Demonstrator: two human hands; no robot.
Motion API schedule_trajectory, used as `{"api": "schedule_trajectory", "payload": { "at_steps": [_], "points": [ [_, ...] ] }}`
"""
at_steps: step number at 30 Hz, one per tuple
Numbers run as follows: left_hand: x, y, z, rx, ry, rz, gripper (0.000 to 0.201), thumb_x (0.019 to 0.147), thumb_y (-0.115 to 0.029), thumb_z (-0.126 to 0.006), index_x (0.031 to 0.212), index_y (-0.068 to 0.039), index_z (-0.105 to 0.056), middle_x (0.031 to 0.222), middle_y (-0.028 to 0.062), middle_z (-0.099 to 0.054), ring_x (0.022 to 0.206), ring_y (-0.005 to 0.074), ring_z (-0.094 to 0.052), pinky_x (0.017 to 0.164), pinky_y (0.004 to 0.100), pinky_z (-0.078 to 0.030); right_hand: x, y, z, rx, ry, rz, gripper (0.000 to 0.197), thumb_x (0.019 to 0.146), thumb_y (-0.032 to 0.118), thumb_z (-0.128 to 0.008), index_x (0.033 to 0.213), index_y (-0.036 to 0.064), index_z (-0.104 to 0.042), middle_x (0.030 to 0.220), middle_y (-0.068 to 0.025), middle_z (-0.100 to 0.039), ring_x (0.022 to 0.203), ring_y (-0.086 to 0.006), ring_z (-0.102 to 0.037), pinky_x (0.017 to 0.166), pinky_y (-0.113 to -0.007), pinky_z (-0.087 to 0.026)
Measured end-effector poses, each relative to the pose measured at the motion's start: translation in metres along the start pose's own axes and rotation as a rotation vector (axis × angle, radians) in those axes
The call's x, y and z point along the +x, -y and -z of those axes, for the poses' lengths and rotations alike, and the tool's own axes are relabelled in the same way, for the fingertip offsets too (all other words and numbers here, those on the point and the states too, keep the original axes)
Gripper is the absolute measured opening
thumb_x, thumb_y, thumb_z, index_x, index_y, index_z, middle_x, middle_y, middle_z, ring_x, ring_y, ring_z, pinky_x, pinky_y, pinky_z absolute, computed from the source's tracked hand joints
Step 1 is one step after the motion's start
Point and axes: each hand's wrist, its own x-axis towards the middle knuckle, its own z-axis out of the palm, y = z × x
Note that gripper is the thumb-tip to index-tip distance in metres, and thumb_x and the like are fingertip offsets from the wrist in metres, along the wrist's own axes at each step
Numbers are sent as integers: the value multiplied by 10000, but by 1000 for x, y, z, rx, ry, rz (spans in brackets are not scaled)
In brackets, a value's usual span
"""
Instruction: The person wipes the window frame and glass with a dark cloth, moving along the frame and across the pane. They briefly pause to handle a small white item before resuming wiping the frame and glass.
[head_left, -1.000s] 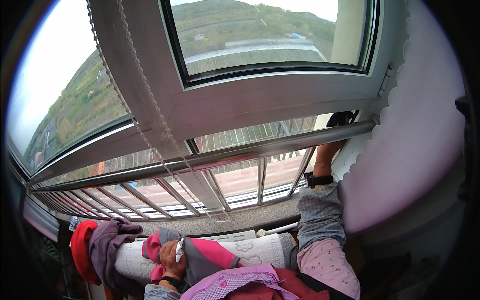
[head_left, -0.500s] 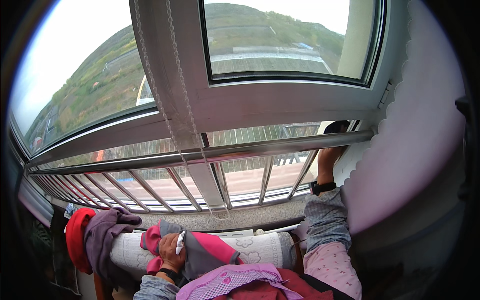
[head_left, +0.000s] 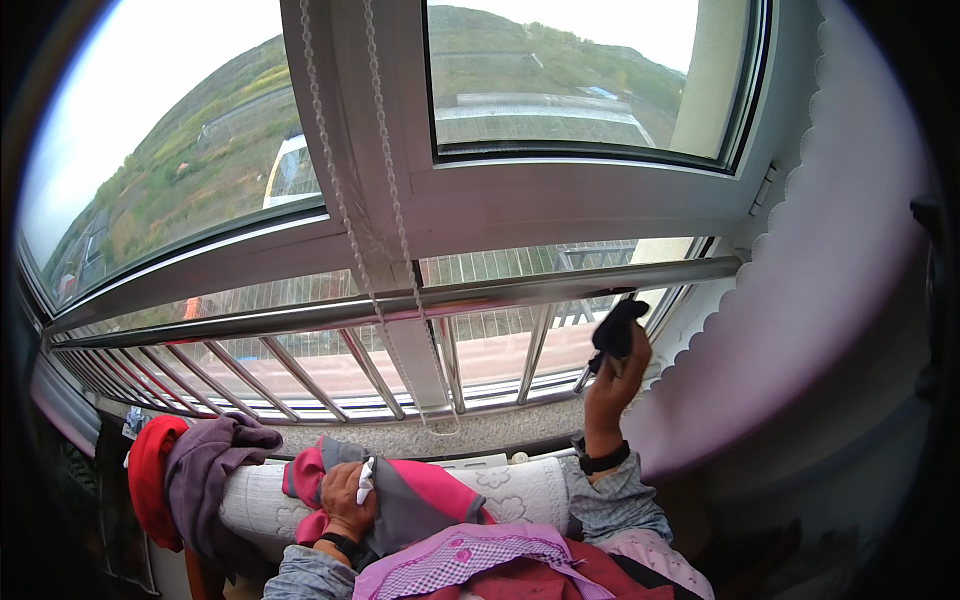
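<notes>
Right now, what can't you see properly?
In the head view:
Some right fingers: behind the black thing.
Part of the pink-and-grey cloth: under the left fingers.
What the white scrap there is: too small to tell.
The bead chains: tops cut off by the upper edge.

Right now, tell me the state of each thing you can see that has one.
Right hand: closed on a dark cloth.
Dark cloth: bunched.
Left hand: holding a white scrap, resting on the grey-and-pink cloth.
Grey-and-pink cloth: rumpled.
Red cloth: draped.
Purple cloth: draped, creased.
Bead cord: hanging in a loop.
Curtain: hanging.
Right window sash: looks shut.
</notes>
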Motion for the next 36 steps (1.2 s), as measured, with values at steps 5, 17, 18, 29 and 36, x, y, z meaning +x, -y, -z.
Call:
{"api": "schedule_trajectory", "payload": {
  "at_steps": [5,17,18,29,36],
  "points": [
    [2,-2,1,-10,-21,-1,317,784,-193,-631,1064,-50,-676,1062,121,-680,997,352,-636,884,466,-483,6,4,-65,-37,60,-62,511,882,-80,-587,1384,7,-545,1383,-197,-558,1307,-380,-505,1079,-459,-417],
    [3,-1,1,-6,-6,11,293,788,-191,-631,1043,-56,-684,1046,116,-686,976,346,-643,876,451,-488,60,-39,-132,-58,-343,-52,365,1052,155,-525,1347,-58,-503,1291,-217,-589,1168,-381,-568,1044,-452,-426],
    [3,-1,1,-6,-16,5,294,790,-191,-631,1045,-56,-684,1049,115,-687,977,345,-643,877,451,-488,64,-39,-132,-77,-360,-44,396,1055,172,-527,1381,-49,-487,1310,-212,-577,1179,-372,-568,1050,-449,-423],
    [0,0,-1,-5,25,34,288,799,-188,-633,1047,-52,-682,1068,118,-682,1011,350,-630,899,467,-471,51,-15,-92,-186,288,369,537,936,-6,-583,1459,1,-465,1548,-210,-421,1447,-443,-357,1195,-540,-284],
    [1,0,0,-14,27,40,281,806,-179,-626,1047,-46,-681,1052,124,-684,992,352,-633,896,463,-473,70,-24,-105,-141,-204,160,517,995,22,-541,1484,-58,-392,1529,-253,-424,1432,-429,-383,1198,-519,-284]
  ]
}}
